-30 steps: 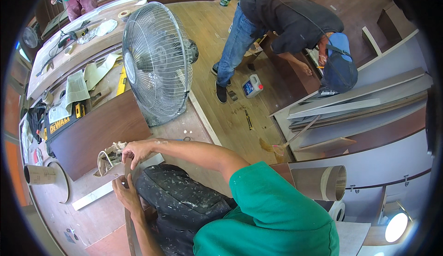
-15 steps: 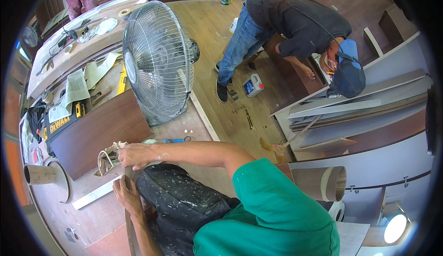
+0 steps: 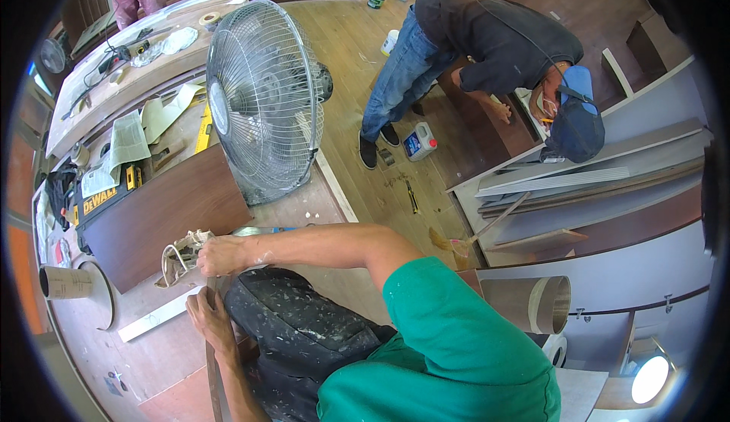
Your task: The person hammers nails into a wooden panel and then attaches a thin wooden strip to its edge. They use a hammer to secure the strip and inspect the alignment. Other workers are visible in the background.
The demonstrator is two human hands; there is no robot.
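Note:
My right hand (image 3: 221,255) is closed in a fist at the top end of a thin brown strip (image 3: 212,372); what sits inside the fingers is hidden. Just below it, my left hand (image 3: 211,317) grips the strip, which runs down along my left forearm. Beyond my right knuckles is a cream-crusted open container with a curved rim or handle (image 3: 177,264); I cannot tell whether the hand touches it. A white narrow board (image 3: 161,315) lies beside my left fingers. My knee in paint-spotted dark trousers (image 3: 281,300) is bent right beside both hands.
A large metal fan (image 3: 262,99) stands beyond my right forearm. A brown panel (image 3: 167,220) lies near a cardboard tube (image 3: 65,282). To the right, a co-worker in a dark shirt (image 3: 502,38) bends over a cabinet, with a white jug (image 3: 420,142) on the floor.
The view has shifted slightly. My right forearm is a little higher and now covers more of the blue-handled tool. Both hands stay close together at the strip.

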